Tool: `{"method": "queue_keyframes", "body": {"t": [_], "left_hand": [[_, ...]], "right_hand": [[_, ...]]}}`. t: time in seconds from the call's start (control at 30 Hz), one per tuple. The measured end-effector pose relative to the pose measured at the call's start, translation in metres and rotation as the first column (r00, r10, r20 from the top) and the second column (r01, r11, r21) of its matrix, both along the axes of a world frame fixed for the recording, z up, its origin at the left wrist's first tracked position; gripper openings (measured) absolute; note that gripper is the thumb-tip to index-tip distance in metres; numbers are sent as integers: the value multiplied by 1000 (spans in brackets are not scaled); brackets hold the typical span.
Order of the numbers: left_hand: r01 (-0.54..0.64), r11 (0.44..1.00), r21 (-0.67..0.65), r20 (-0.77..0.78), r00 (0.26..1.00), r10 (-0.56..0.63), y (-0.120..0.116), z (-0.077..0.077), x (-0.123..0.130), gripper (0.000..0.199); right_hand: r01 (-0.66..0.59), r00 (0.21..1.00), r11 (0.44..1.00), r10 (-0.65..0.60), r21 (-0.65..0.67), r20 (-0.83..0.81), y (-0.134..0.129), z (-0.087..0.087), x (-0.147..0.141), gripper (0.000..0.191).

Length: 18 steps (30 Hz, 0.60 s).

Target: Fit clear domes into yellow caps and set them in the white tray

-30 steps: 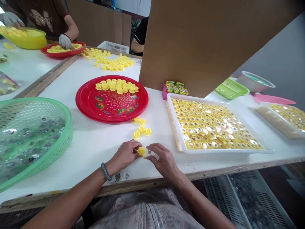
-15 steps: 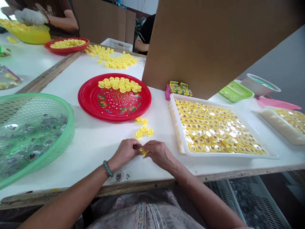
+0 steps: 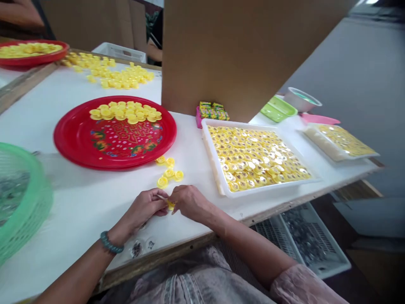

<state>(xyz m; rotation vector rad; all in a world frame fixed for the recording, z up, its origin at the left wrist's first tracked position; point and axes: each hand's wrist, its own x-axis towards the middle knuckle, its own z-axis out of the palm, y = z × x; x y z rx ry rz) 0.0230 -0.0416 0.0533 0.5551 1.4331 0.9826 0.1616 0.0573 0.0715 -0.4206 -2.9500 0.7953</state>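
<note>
My left hand (image 3: 148,207) and my right hand (image 3: 191,203) meet near the front of the white table, fingers pinched together. Between the fingertips is a small round yellow plastic piece (image 3: 171,205), mostly covered by them. Several loose yellow pieces (image 3: 169,173) lie just beyond my hands. Close to my left wrist, clear discs with dark prints (image 3: 136,249) rest by the table edge. To the right, a white tray (image 3: 221,185) is packed with yellow pieces bearing printed, shiny faces. A red plate (image 3: 74,141) holds more yellow pieces at its far side.
A green mesh basket (image 3: 42,202) with clear printed discs stands at left. Behind rises a cardboard panel (image 3: 228,55), with a pink box of small packets (image 3: 213,112) at its foot. Yellow pieces (image 3: 126,78) are scattered at the back. Another filled tray (image 3: 319,145) sits far right.
The view has swung to the right, so the scene sits further left and the basket is partly cut off. My hands stay together at the yellow piece, with slightly shifted fingers.
</note>
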Motion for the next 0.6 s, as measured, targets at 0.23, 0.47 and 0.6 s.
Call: {"method": "queue_keyframes", "body": {"t": [0.23, 0.47, 0.6], "left_hand": [[10, 997, -75, -17, 1000, -11, 8, -4, 0, 44], [24, 996, -84, -87, 996, -31, 8, -8, -1, 44], [62, 997, -54, -226, 971, -73, 4, -16, -2, 48]], "right_hand": [[-31, 996, 996, 23, 85, 88, 1, 5, 1, 14], [1, 996, 987, -15, 160, 83, -1, 0, 7, 17], [93, 995, 974, -82, 207, -61, -10, -4, 27, 12]]}}
